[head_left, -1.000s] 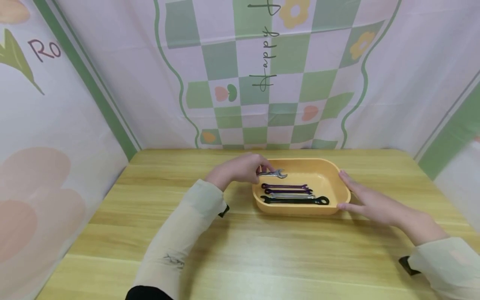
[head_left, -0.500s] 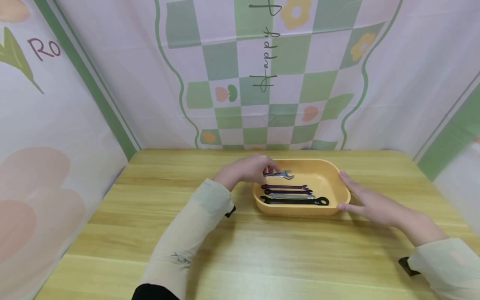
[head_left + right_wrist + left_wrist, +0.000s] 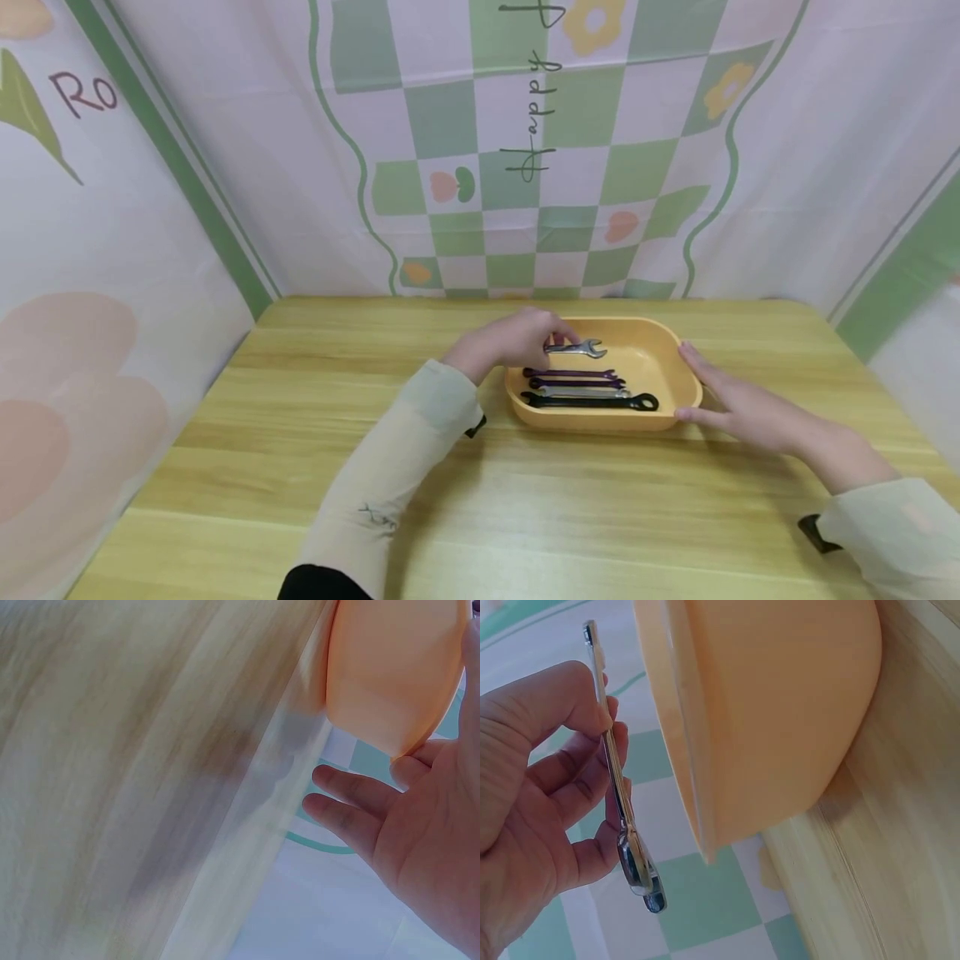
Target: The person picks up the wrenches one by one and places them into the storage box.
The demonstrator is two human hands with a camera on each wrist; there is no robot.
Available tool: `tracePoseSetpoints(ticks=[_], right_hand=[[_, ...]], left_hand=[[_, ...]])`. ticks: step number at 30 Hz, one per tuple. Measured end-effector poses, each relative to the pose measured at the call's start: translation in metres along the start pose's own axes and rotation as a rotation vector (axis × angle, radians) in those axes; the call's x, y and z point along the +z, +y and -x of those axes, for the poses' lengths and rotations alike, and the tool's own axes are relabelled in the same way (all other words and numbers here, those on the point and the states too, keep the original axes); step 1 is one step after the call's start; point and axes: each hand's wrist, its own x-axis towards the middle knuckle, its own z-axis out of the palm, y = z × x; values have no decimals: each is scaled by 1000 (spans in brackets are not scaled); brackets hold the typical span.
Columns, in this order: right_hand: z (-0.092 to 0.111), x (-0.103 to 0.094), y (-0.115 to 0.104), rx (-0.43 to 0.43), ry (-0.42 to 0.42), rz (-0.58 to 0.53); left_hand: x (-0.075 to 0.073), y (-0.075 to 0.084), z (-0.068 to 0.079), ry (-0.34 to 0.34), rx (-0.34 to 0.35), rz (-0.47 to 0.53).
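My left hand [image 3: 513, 340] pinches a silver wrench [image 3: 590, 348] between thumb and fingers over the back left part of a yellow-orange tray [image 3: 651, 360]. In the left wrist view the wrench [image 3: 614, 769] has its ring end low and stands outside the tray's wall in that view. Below it in the tray, a row of wrenches lies side by side: two purple ones, a silver one [image 3: 581, 392] and a black one [image 3: 588, 402] at the front. With fingers spread, my right hand [image 3: 750, 412] touches the tray's right end, thumb at the near corner, fingertips at the far one.
The tray stands on a wood-grain table [image 3: 525, 500] near its back edge. Behind it hangs a printed cloth [image 3: 510, 233] with green checks, and another cloth [image 3: 135, 250] hangs at the left.
My left hand has moved to the right over the tray, carrying the silver wrench with it. The right hand and the tray have stayed in place.
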Motion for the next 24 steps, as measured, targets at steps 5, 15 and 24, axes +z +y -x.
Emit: tracePoseSetpoints(ticks=[5, 15, 24], right_hand=[[1, -1, 0, 7, 0, 3], [0, -2, -1, 6, 0, 14], [1, -4, -5, 16, -8, 13]], left_hand=[[3, 2, -7, 10, 8, -6], [11, 1, -18, 2, 6, -1], [16, 1, -27, -7, 4, 10]])
